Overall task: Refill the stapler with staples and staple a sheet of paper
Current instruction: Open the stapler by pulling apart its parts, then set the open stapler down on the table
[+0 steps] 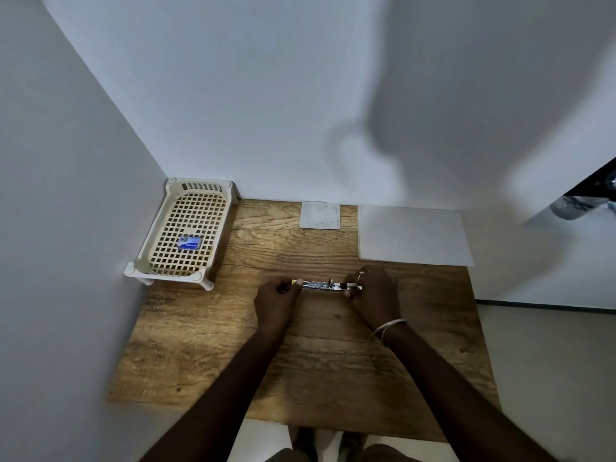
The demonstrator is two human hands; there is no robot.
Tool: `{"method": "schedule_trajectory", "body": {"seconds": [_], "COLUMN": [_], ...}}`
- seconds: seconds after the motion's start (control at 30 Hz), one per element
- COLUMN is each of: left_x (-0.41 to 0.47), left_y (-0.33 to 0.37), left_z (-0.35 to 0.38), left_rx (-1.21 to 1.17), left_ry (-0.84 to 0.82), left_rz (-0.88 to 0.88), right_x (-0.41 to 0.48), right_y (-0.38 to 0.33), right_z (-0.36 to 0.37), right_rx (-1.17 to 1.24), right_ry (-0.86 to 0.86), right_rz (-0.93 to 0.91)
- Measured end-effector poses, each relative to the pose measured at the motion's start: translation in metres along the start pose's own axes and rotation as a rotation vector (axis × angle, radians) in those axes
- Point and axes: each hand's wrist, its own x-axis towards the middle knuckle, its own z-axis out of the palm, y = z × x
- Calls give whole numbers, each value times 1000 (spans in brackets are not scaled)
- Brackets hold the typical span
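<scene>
We held the stapler [328, 286] lengthwise between both hands, just above the wooden counter [300, 355], so that its metal channel faced up toward us. The left hand [276, 300] closed its grip on the yellow-tipped end, and the right hand [373, 295] closed its grip on the opposite end, fingers curled round it; this two-ended hold steadied the body, in our judgement, while the magazine was drawn open for loading. Whether any staples already lay in the channel we could not tell. The blue staple box [189, 243] rested in the perforated cream tray [160, 228], well to the left of the left grip and farther from us, within reach once that hand was freed. The sheet of paper [413, 233] lay flat beyond the right grip against the wall, kept clear of the work until the stapling step. A small grey square pad [320, 215] sat beyond the stapler, between tray and sheet. A metal bangle [388, 330] circled the right wrist. We judged the refill as not yet done.
</scene>
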Motion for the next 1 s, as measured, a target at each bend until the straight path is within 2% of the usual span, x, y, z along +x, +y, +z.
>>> {"method": "schedule_trajectory", "body": {"seconds": [0.3, 0.6, 1.0], "left_x": [-3, 2, 12], "left_y": [-17, -30, -42], "left_z": [-3, -5, -7], "left_rx": [256, 465, 484], "left_ry": [13, -70, -118], "left_rz": [178, 363, 402], "right_x": [-4, -2, 2], "right_y": [8, 15, 18], "right_z": [27, 42, 42], "right_rx": [-13, 26, -23], "right_ry": [-22, 7, -64], "right_rz": [22, 52, 39]}}
